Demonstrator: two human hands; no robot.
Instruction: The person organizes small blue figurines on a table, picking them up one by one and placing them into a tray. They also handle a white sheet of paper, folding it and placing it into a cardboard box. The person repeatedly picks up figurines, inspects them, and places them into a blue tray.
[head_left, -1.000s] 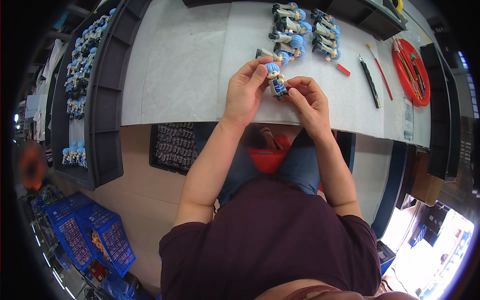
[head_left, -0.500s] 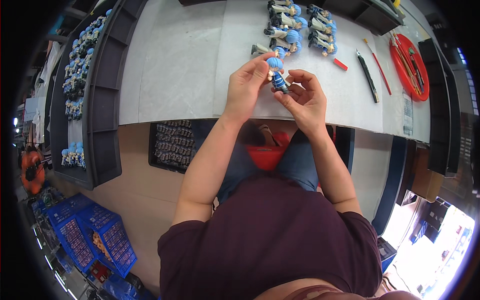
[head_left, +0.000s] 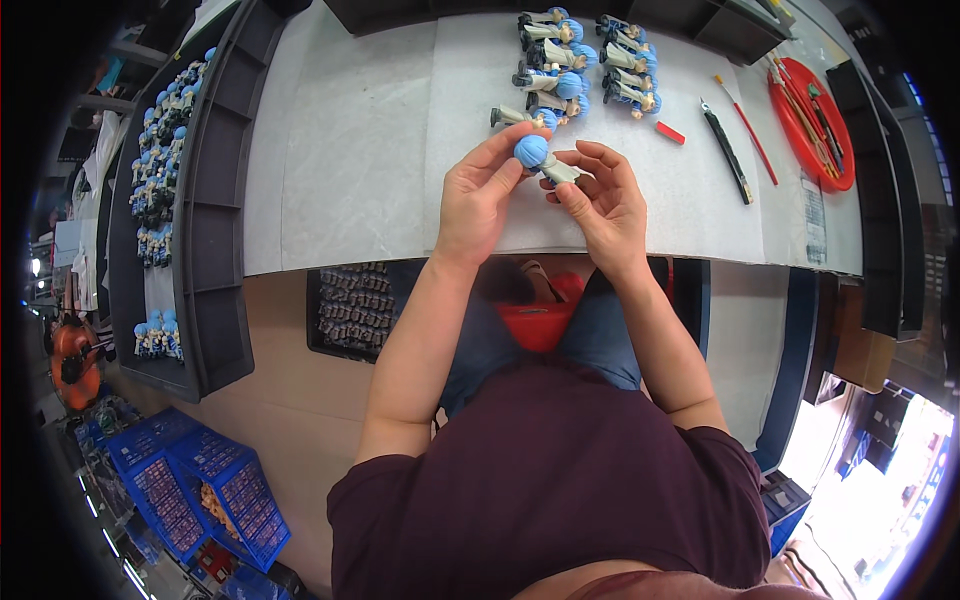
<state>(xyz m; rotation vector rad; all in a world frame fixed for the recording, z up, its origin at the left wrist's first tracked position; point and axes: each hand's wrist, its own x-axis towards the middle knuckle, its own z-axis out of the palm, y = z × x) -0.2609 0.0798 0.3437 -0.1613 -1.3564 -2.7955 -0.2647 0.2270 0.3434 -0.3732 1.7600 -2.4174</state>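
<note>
A blue-haired figurine [head_left: 543, 160] is pinched between the fingertips of the left hand [head_left: 478, 200] and right hand [head_left: 603, 205]; its head may be detached if twisted unevenly.

1. Bare white paper-covered tabletop [head_left: 350, 150] lay open left of the hands.
2. Rows of small blue-haired grey figurines [head_left: 580, 60] blocked the far side.
3. Black-handled knife [head_left: 727, 152], thin red brush [head_left: 745, 128], and round red tray [head_left: 812, 125] crowded the right.
4. Dark plastic shelf rack [head_left: 205, 200] walled the left edge.
</note>
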